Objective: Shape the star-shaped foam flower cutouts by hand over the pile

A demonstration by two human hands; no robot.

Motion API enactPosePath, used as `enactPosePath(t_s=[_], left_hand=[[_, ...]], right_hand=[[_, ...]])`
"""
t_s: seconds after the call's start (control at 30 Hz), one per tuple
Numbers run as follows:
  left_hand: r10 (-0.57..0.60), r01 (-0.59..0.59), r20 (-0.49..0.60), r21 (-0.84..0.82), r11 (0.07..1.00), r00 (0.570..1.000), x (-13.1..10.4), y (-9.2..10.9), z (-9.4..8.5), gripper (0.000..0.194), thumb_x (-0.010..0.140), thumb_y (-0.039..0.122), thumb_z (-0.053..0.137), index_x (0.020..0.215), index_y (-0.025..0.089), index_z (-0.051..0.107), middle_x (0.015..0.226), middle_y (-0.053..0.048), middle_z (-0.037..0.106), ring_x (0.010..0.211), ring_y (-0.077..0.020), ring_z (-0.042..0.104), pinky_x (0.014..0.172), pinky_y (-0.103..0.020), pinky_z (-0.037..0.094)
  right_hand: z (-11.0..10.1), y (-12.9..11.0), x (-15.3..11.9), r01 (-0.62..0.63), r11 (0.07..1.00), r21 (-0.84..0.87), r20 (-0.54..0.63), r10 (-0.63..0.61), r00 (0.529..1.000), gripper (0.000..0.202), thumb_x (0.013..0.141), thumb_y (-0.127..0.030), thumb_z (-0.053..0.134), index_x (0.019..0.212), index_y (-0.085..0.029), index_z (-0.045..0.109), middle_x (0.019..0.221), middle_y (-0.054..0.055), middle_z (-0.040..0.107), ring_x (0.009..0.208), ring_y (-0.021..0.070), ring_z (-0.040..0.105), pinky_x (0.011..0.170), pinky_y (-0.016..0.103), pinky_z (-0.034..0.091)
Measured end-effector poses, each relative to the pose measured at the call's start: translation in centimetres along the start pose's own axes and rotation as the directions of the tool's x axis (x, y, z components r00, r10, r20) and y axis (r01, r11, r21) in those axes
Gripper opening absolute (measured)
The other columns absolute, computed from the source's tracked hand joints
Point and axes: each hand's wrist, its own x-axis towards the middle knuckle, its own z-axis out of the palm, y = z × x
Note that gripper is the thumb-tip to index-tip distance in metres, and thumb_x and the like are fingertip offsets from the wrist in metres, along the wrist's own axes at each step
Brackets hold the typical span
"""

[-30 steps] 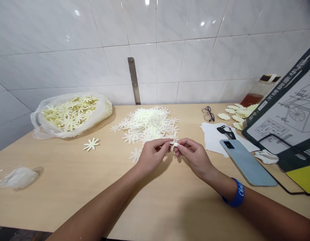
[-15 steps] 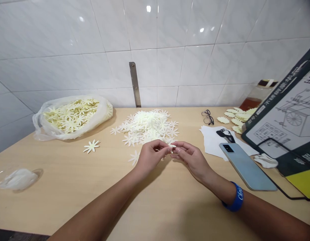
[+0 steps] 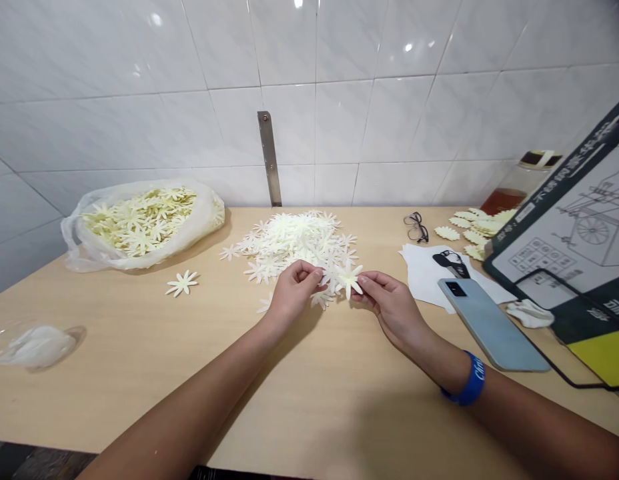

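My right hand (image 3: 393,307) pinches a pale yellow flower cutout (image 3: 348,279) by one petal. Between the thumb and fingertips of my left hand (image 3: 290,299) is a whiter, thinner flower cutout (image 3: 330,272), partly overlapped by the yellow one. Just beyond both hands lies a loose pile of white flower cutouts (image 3: 299,237), with a few strays near my left fingers. A single pale yellow flower (image 3: 182,283) rests on the table farther left.
An open plastic bag (image 3: 209,207) full of yellowish flower cutouts stands back left. A clear plastic wrap with white contents (image 3: 37,348) lies front left. To the right are glasses (image 3: 416,227), white paper (image 3: 418,270), a phone (image 3: 492,323), scalloped pieces (image 3: 447,233), a bottle (image 3: 504,197) and a printed box (image 3: 579,227).
My fingertips were close together over one narrow edge-on piece. Now the hands are slightly apart, and two flower cutouts face the camera between them. The view has tilted slightly down.
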Motion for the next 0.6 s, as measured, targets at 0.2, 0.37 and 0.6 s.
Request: enactPosePath(t_s=[0.2, 0.37, 0.6], left_hand=[[-0.129, 0.112, -0.117, -0.142, 0.983, 0.985, 0.5, 0.2, -0.4, 0.028, 0.064, 0.026, 0.079, 0.075, 0.016, 0.055, 0.063, 0.003, 0.057, 0.065, -0.0094, 0.060, 0.081, -0.034, 0.056], [-0.106, 0.108, -0.108, 0.017, 0.994, 0.989, 0.6, 0.4, -0.9, 0.031, 0.067, 0.030, 0.077, 0.088, 0.017, 0.059, 0.072, 0.000, 0.061, 0.069, -0.0122, 0.061, 0.079, -0.034, 0.054], [0.348, -0.289, -0.026, 0.500, 0.816, 0.937, 0.2, 0.1, -0.8, 0.021, 0.082, 0.032, 0.063, 0.100, 0.022, 0.065, 0.115, -0.008, 0.062, 0.110, -0.0227, 0.057, 0.092, -0.037, 0.048]], right_hand=[[-0.3, 0.0, 0.3, 0.014, 0.997, 0.077, -0.079, -0.008, 0.997, 0.027, 0.065, -0.040, 0.083, 0.079, -0.021, 0.072, 0.078, 0.002, 0.071, 0.072, 0.0149, 0.067, 0.075, 0.031, 0.057], [-0.4, 0.1, 0.4, -0.014, 0.997, 0.073, -0.055, 0.018, 0.998, 0.026, 0.066, -0.039, 0.084, 0.080, -0.020, 0.073, 0.079, 0.002, 0.071, 0.070, 0.0141, 0.066, 0.074, 0.030, 0.057], [0.0, 0.0, 0.0, -0.037, 0.998, 0.057, -0.021, 0.038, 0.999, 0.027, 0.063, -0.039, 0.086, 0.077, -0.020, 0.073, 0.076, 0.002, 0.070, 0.071, 0.0156, 0.066, 0.074, 0.032, 0.058]])
